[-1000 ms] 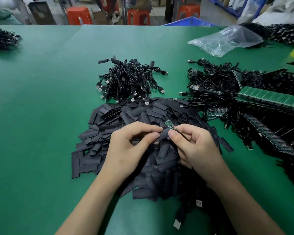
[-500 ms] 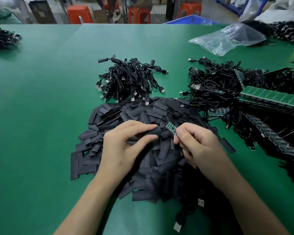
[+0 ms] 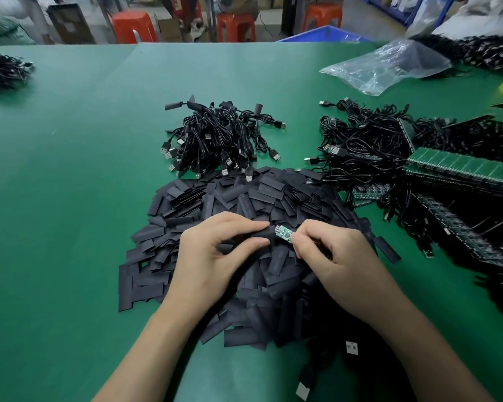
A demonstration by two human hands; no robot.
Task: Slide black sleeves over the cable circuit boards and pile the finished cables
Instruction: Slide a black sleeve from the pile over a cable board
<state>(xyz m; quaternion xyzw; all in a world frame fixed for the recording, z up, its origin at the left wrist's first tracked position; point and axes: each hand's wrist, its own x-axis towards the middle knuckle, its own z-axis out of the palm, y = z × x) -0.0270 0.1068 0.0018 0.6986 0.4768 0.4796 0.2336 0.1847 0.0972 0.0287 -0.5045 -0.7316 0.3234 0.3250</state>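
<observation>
Black sleeve point(image 3: 257, 234): we see it pinched between thumb and forefinger of the left hand point(image 3: 212, 259), just above the loose sleeve heap point(image 3: 273, 192) at mid-table. Its open end meets the small green circuit board point(image 3: 282, 234); we cannot tell how far the board sits inside. The right hand point(image 3: 337, 256) has its fingertips curled and nips the board's other end. The cable behind it is hidden under the palm.

Beyond the heap, touching its far edge, lies the finished cable pile point(image 3: 218, 137), with sleeved ends and USB plugs sticking out. To the right we note a tangle of bare-board cables point(image 3: 366, 146), and beside it stacked green board panels point(image 3: 462, 169). A USB plug point(image 3: 304, 390) lies near the table's front edge.

Surface: a green mat point(image 3: 84, 198) covers the whole bench. Another cable bundle point(image 3: 3, 71) sits far left, well apart from the work.

Containers: a clear plastic bag point(image 3: 389, 65) lies crumpled at far right, and we cannot make out its contents. A blue bin point(image 3: 325, 34) shows only its rim past the far edge, so its inside is hidden.

Room: orange stools point(image 3: 131, 26) and a cardboard box point(image 3: 169, 30) stand on the floor behind, blurred.
</observation>
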